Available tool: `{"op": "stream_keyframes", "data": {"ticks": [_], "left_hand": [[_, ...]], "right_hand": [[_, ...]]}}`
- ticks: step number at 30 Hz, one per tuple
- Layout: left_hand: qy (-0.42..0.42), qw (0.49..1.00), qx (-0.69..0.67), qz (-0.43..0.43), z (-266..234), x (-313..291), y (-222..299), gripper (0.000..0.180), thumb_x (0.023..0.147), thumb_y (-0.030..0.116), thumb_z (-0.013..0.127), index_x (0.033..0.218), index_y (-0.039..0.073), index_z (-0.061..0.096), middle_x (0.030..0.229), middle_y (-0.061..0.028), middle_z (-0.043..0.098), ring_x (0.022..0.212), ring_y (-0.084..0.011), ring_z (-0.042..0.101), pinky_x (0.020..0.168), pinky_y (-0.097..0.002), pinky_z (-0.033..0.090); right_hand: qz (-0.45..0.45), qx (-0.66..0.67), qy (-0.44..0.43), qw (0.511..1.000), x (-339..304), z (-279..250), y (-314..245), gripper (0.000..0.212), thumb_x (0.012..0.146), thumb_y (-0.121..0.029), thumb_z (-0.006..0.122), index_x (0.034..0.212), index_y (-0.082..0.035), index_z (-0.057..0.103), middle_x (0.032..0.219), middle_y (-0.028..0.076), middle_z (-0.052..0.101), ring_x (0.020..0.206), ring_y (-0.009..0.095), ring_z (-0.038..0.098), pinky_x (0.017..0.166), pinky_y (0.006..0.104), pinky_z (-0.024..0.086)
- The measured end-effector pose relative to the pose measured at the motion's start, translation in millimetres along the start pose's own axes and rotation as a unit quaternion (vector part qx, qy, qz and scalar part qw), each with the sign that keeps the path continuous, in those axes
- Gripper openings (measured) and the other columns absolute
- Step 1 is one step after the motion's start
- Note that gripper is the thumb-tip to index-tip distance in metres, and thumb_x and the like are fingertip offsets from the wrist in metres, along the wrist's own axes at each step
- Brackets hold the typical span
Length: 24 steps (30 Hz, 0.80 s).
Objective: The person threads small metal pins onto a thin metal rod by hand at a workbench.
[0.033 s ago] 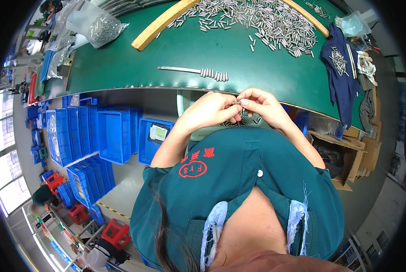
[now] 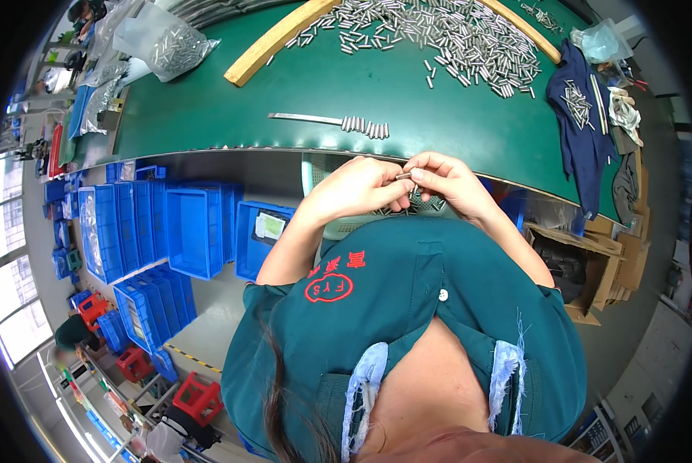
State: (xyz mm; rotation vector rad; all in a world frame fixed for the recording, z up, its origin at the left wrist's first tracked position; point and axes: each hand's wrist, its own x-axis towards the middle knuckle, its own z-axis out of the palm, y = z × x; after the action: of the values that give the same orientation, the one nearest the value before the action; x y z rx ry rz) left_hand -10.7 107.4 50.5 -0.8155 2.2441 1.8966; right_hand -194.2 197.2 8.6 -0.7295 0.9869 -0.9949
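Note:
My left hand (image 2: 357, 187) and my right hand (image 2: 451, 184) meet just in front of the table edge, fingers closed in a pinch. Between their fingertips a small metal pin (image 2: 404, 176) shows in part; both hands seem to grip it. Beneath them, a pale green basket (image 2: 309, 179) sits at my lap with several loose metal pins (image 2: 437, 205) in it, partly hidden by my hands. On the green table (image 2: 207, 116), a thin flat metal strip (image 2: 307, 118) lies with a row of short pins (image 2: 365, 126) at its right end.
A large heap of pins (image 2: 469, 38) lies between wooden bars (image 2: 280, 42) at the back. A clear bag of pins (image 2: 168, 46) stands back left. Dark blue cloth (image 2: 573, 131) bearing pins hangs over the right edge. Blue crates (image 2: 195, 231) stand lower left, cardboard boxes (image 2: 593, 262) right.

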Motion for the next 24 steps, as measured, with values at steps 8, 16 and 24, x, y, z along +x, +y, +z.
{"op": "stream_keyframes", "data": {"ticks": [8,16,24], "left_hand": [[-0.031,0.992,-0.124,-0.001,-2.2,4.4,-14.0,0.046,0.1,0.036,0.042,0.089,-0.004,0.064,0.074,-0.0118,0.069,0.066,-0.0157,0.068,0.06,-0.0244,0.053],[-0.017,0.979,-0.189,-0.074,4.7,7.7,-20.6,0.06,0.098,0.039,0.032,0.075,-0.004,0.068,0.062,-0.0114,0.066,0.054,-0.0166,0.064,0.051,-0.024,0.051],[-0.012,0.988,-0.134,-0.077,6.5,8.4,-17.3,0.066,0.098,0.046,0.033,0.069,-0.003,0.068,0.055,-0.0084,0.063,0.045,-0.0142,0.058,0.049,-0.0241,0.048]], "right_hand": [[0.143,0.264,-0.047,0.953,1.1,-3.5,11.3,0.022,0.094,-0.021,0.059,0.107,-0.004,0.06,0.085,0.001,0.06,0.072,0.005,0.056,0.063,0.0175,0.049],[0.243,0.484,-0.08,0.837,5.6,-1.5,29.8,0.02,0.094,-0.022,0.058,0.103,-0.004,0.058,0.081,0.002,0.061,0.067,0.007,0.058,0.057,0.0185,0.051],[0.27,0.479,-0.088,0.831,10.2,-7.2,42.6,0.024,0.094,-0.023,0.057,0.105,-0.001,0.054,0.087,0.004,0.059,0.071,0.006,0.058,0.056,0.0198,0.053]]}}
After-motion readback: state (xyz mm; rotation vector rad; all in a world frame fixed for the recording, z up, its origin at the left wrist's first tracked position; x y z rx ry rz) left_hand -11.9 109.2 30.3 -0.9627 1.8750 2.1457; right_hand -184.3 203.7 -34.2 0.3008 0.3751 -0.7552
